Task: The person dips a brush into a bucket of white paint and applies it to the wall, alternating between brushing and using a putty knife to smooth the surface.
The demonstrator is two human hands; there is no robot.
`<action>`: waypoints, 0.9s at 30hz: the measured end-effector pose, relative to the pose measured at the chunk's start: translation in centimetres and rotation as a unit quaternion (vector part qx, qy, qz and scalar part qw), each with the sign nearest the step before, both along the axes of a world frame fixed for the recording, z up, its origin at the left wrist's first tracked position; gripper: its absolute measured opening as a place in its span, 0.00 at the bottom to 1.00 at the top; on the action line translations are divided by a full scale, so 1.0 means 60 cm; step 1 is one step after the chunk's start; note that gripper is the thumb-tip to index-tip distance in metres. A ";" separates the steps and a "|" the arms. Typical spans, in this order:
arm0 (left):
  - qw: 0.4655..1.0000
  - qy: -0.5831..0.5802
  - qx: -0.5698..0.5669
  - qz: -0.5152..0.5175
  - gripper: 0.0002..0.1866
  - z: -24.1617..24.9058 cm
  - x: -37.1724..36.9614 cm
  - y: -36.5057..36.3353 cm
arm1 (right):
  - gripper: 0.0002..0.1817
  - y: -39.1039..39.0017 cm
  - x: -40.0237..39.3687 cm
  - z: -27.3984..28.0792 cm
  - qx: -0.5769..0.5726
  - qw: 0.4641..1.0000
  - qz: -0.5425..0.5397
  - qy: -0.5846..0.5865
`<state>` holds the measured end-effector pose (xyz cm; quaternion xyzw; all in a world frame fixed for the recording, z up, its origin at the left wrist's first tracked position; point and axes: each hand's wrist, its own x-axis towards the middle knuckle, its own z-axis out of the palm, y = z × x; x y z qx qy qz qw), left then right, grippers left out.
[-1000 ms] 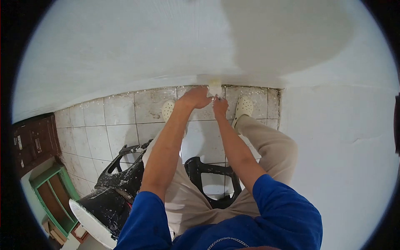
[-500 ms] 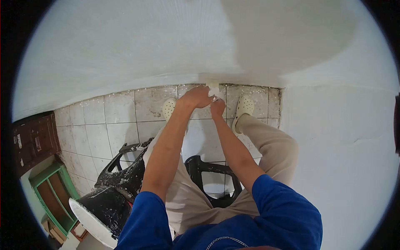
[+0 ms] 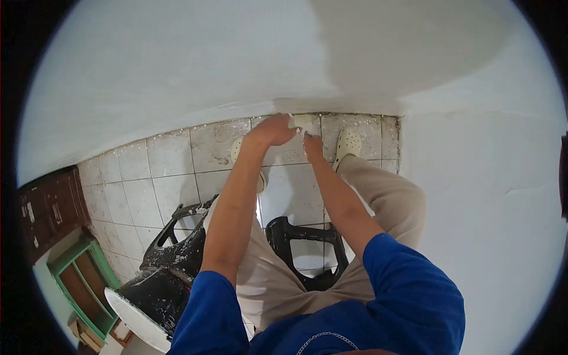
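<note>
My left hand (image 3: 276, 129) is close to the foot of the white wall (image 3: 195, 65), fingers bent, with white smears at its fingertips. A short gap to its right, my right hand (image 3: 313, 146) is closed, and a small whitish bit shows at its fingertips. I cannot tell what either hand holds. Just beyond the gap between them, a cream-coloured flat patch (image 3: 303, 122) shows at the base of the wall. Pale clogs (image 3: 349, 142) are on my feet, on either side of my hands.
White floor tiles (image 3: 131, 160), speckled along the wall, run under me. A black paint-spattered stool (image 3: 177, 248) and a black bucket-like container (image 3: 151, 296) with a white rim stand at left. Another black frame (image 3: 278, 236) shows between my legs. A green-framed cabinet (image 3: 89, 284) is at far left.
My hands have come apart; they were together over a whitish piece. The left has shifted slightly left and toward the wall, the right slightly to the right.
</note>
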<state>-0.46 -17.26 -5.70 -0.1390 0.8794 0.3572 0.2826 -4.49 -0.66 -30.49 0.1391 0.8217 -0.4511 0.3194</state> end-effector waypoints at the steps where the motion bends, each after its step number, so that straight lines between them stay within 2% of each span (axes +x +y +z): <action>1: 1.000 0.003 -0.012 0.008 0.31 0.001 -0.004 -0.008 | 0.19 0.009 0.000 0.013 -0.029 0.999 -0.013 -0.034; 4: 0.999 -0.036 -0.019 0.022 0.33 0.008 -0.011 -0.017 | 0.18 0.037 0.000 0.016 -0.054 0.997 0.024 -0.047; 7: 0.998 -0.055 -0.014 0.020 0.36 -0.003 -0.008 -0.018 | 0.16 0.038 -0.004 0.009 -0.089 0.994 0.002 -0.061; 11: 0.997 -0.060 -0.040 0.013 0.35 -0.014 -0.003 -0.014 | 0.13 0.033 -0.005 -0.007 -0.153 0.978 -0.031 -0.141; 13: 0.995 -0.100 -0.019 0.013 0.36 -0.017 -0.013 -0.016 | 0.11 0.032 -0.009 -0.043 -0.179 0.966 -0.046 -0.182; 16: 0.993 -0.117 -0.003 0.018 0.36 -0.030 -0.023 -0.009 | 0.10 0.019 -0.009 -0.086 -0.187 0.965 -0.078 -0.165; 19: 0.993 -0.115 -0.035 -0.002 0.38 -0.045 -0.026 0.000 | 0.09 -0.013 -0.022 -0.135 -0.175 0.975 -0.049 -0.127; 20: 0.992 -0.114 -0.050 -0.012 0.40 -0.049 -0.027 0.000 | 0.09 -0.020 -0.034 -0.144 -0.273 0.936 -0.120 -0.185; 22: 0.990 -0.138 -0.020 0.005 0.39 -0.038 -0.036 -0.001 | 0.10 -0.025 -0.050 -0.129 -0.446 0.807 -0.254 -0.292; 25: 0.989 -0.146 -0.019 -0.006 0.37 -0.038 -0.040 0.001 | 0.11 -0.052 -0.070 0.018 -0.245 0.924 -0.246 -0.157; 27: 0.992 -0.121 -0.021 -0.009 0.35 -0.028 -0.034 0.001 | 0.12 -0.051 -0.061 0.029 -0.220 0.942 -0.223 -0.123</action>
